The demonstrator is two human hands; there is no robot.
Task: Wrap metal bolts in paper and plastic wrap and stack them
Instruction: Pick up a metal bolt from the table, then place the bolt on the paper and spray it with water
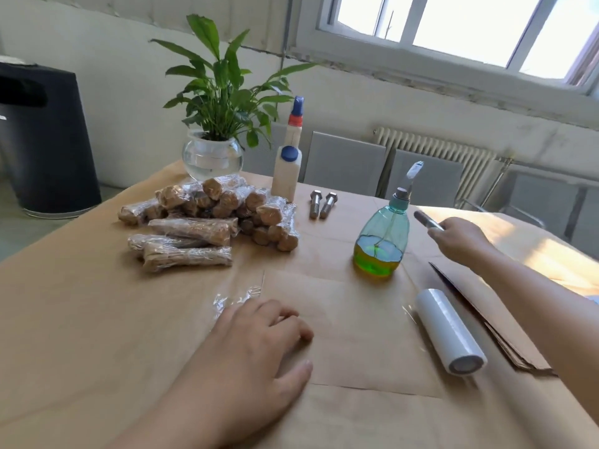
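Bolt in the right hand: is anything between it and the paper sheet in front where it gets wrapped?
Yes. The green spray bottle stands between the bolt, held in the right hand, and the paper sheet. The left hand rests on the sheet's left part; the plastic wrap roll lies at its right edge.

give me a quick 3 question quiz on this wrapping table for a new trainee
1. True or false: the right hand holds a bolt.
2. How many bare bolts lie beside the white bottle?
3. What does the left hand rest on: A) the roll of plastic wrap, B) the paper sheet, C) the spray bottle?

Key
1. True: its fingers curl round the bolt.
2. Two, side by side, right of the pile of wrapped bolts.
3. B: it lies flat on the sheet, next to a bit of plastic wrap.
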